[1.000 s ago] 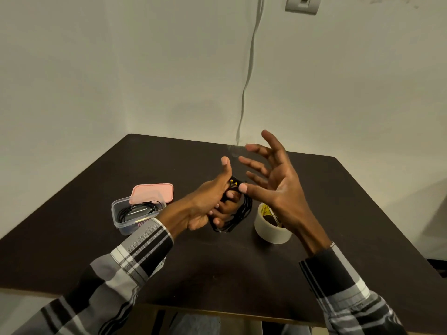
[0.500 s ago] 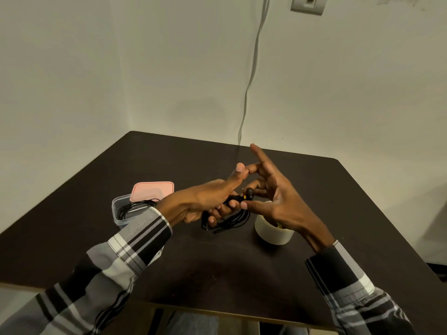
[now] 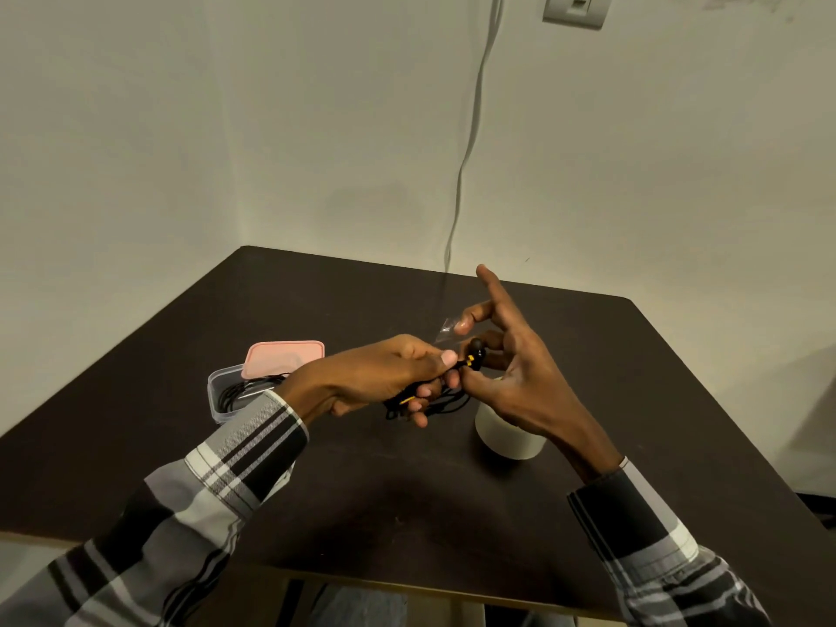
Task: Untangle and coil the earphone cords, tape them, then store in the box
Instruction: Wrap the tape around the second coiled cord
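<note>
Plain off-white walls (image 3: pixel 181 129) meeting in a corner at the back left, a bit scuffed near the top right. Grey wall plate (image 3: pixel 575 10) up high, switch or socket, can't tell which. Thin pale cable (image 3: pixel 470 129) running down the wall from the top edge and dropping behind the far edge of the table. Dark brown, almost black table (image 3: pixel 407 491) with rounded corners, pushed into that corner, lighter wood edge along the near side. Dim, warm indoor light, soft shadow on the right wall.
</note>
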### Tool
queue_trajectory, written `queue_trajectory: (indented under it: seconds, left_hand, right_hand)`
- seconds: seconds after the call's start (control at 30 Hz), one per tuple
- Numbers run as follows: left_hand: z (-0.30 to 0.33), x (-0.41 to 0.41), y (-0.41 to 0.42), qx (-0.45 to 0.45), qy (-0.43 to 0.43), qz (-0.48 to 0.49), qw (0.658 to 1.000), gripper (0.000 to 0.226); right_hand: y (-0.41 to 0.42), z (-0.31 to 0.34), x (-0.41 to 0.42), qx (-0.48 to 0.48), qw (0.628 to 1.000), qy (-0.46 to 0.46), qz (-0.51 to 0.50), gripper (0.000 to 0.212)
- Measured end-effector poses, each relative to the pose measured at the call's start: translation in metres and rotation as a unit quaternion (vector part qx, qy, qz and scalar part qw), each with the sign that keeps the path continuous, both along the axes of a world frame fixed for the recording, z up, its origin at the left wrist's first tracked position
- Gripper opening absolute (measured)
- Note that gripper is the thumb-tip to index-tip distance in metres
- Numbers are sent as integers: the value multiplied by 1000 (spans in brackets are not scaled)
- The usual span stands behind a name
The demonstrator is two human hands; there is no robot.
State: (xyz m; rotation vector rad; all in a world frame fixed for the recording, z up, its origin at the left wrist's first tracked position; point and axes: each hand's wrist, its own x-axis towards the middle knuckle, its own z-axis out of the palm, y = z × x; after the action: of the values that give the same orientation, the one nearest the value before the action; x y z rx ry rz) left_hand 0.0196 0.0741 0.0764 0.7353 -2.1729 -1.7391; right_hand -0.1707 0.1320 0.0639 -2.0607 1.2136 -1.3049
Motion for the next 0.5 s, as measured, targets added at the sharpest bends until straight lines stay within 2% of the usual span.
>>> queue_trajectory:
  seconds: [0.13, 0.27, 0.37, 0.5]
  left_hand:
    - [-8, -4, 0, -106, 17, 76, 991, 36]
    - [-18, -7, -2, -233, -37, 110, 965, 37]
    - [-19, -9, -5, -267, -48, 141, 952, 38]
    - [-18, -7, -9, -275, -52, 152, 948, 40]
  right_hand:
    - [-2, -2, -1, 17, 999, -27, -12, 100]
    - [-3, -4, 1, 35, 998, -40, -23, 100]
    - [-2, 3, -1, 59, 995, -76, -27, 101]
    - [7, 18, 1, 7, 983, -167, -74, 87]
